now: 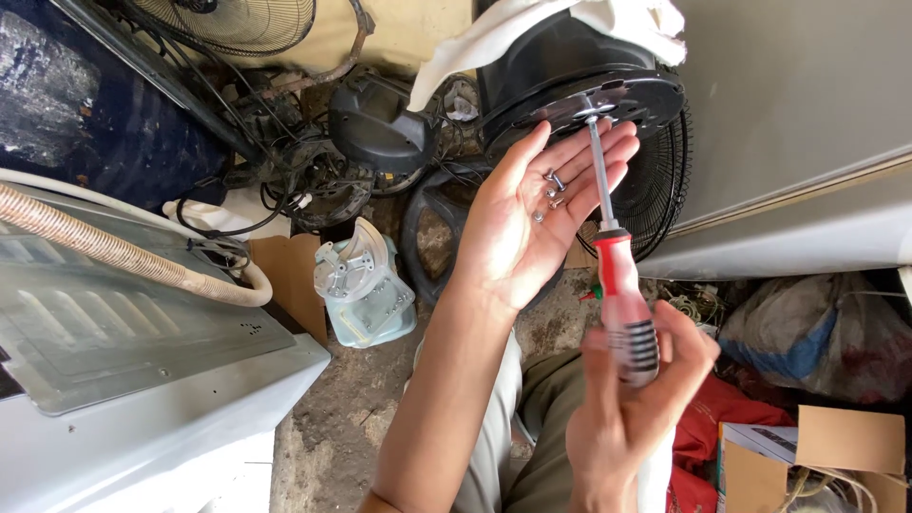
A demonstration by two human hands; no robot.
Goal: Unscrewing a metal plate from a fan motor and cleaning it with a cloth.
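My left hand is held palm up just below a round black fan base, with several small silver screws lying on its fingers. My right hand grips the red and clear handle of a screwdriver. Its steel shaft runs up past my left fingertips, and the tip meets the centre of the black base's underside. A white cloth is draped over the top of that base.
A white appliance with a corrugated hose fills the left. A pale blue motor housing lies on the dirt floor. Wire fan guards, a black motor cover, a grey cabinet and cardboard boxes surround me.
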